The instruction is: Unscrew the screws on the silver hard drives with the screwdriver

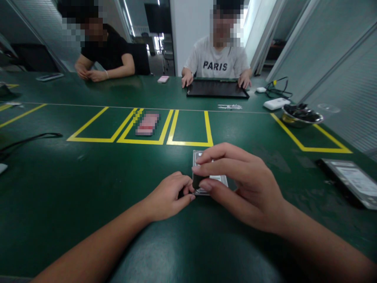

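From where I stood: right hand [250,181] had thumb and fingertips clamped on a small dark cylinder [197,181], held upright at the left part of a hard drive [219,179]. Couldn't tell if the cylinder touched the drive. Left hand [169,196] was at the drive's near left corner, fingers curled, thumb tip beside the edge; whether it gripped anything, couldn't tell. Drive lay flat on the green table [88,188], in front of the person, label side up, partly hidden by the right hand.

Second drive [355,181] lay well apart, over to the right. Beyond it stood a metal bowl [300,122] full of dark pieces, near a white case [276,103] and a black cable [278,91]. Yellow tape [190,144] marked boxes on the tabletop; a blurred pink-and-red item [148,124] lay in one. Across the table, a co-worker in a white shirt [216,59] had both hands on a flat black panel [218,89]; another in black [110,47] sat to the left, hands together
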Demonstrator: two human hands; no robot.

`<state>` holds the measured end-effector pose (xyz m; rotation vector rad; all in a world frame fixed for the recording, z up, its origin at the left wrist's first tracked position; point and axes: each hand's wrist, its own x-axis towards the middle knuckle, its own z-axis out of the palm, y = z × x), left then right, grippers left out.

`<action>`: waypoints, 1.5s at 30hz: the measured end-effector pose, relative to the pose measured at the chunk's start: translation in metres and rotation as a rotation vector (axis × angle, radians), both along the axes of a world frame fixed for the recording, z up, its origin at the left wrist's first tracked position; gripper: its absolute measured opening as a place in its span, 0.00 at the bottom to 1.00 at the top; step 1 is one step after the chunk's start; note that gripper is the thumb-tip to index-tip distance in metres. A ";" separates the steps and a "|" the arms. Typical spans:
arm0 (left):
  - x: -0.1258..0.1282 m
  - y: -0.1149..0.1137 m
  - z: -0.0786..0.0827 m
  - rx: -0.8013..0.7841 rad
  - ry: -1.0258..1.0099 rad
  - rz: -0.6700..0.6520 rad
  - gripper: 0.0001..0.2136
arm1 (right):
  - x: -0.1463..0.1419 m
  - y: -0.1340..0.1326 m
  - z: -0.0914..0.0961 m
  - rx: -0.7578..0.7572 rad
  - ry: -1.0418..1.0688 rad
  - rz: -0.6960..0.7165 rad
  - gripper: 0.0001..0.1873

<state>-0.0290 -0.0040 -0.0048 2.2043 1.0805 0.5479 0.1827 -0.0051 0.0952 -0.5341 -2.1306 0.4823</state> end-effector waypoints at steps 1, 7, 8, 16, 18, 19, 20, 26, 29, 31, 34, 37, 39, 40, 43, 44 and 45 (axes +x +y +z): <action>0.000 0.000 -0.001 -0.005 -0.002 0.000 0.07 | 0.000 0.000 0.000 -0.001 0.000 0.016 0.10; 0.000 -0.001 -0.003 -0.016 -0.006 0.019 0.05 | 0.001 0.002 0.001 0.008 -0.022 0.046 0.08; 0.000 -0.001 -0.002 -0.014 -0.008 0.021 0.04 | 0.001 0.002 0.001 0.008 -0.020 0.036 0.07; 0.000 0.000 -0.002 -0.014 -0.002 0.012 0.05 | 0.001 0.002 0.001 0.021 -0.026 0.008 0.07; 0.000 0.000 -0.002 -0.030 -0.001 0.009 0.05 | 0.001 0.002 0.000 0.008 -0.033 0.021 0.10; 0.000 0.001 -0.001 -0.036 0.000 0.006 0.05 | 0.001 0.002 -0.001 -0.004 -0.031 0.029 0.12; 0.000 0.001 -0.001 -0.042 0.000 0.003 0.05 | 0.001 0.001 -0.001 -0.015 -0.027 0.038 0.14; 0.000 0.001 0.000 -0.025 -0.021 0.018 0.06 | 0.002 0.001 -0.004 -0.009 -0.013 0.035 0.15; 0.000 0.001 -0.001 -0.038 -0.025 0.005 0.06 | 0.003 0.001 -0.003 -0.010 -0.016 0.047 0.16; 0.000 0.001 -0.001 -0.041 -0.023 -0.002 0.05 | 0.003 0.002 -0.002 -0.012 -0.013 0.041 0.16; 0.000 0.001 0.000 -0.038 -0.013 -0.002 0.04 | 0.003 0.002 -0.002 -0.008 -0.005 0.038 0.17; 0.000 0.001 0.001 -0.030 0.002 0.000 0.03 | 0.002 0.001 -0.003 -0.012 -0.009 0.034 0.18; 0.000 0.001 0.000 -0.025 0.001 0.003 0.03 | 0.003 0.001 -0.002 -0.014 -0.018 0.035 0.18; 0.000 0.001 0.000 -0.024 -0.005 0.004 0.03 | 0.003 0.001 -0.002 -0.013 -0.024 0.036 0.17; 0.000 0.001 -0.002 -0.031 -0.024 0.004 0.04 | 0.002 0.001 0.000 -0.004 -0.031 0.035 0.14; 0.000 0.001 -0.002 -0.034 -0.030 0.005 0.04 | 0.002 0.001 0.000 -0.002 -0.030 0.031 0.13; 0.000 0.001 -0.003 -0.037 -0.034 0.006 0.05 | 0.001 0.001 0.001 -0.002 -0.029 0.027 0.12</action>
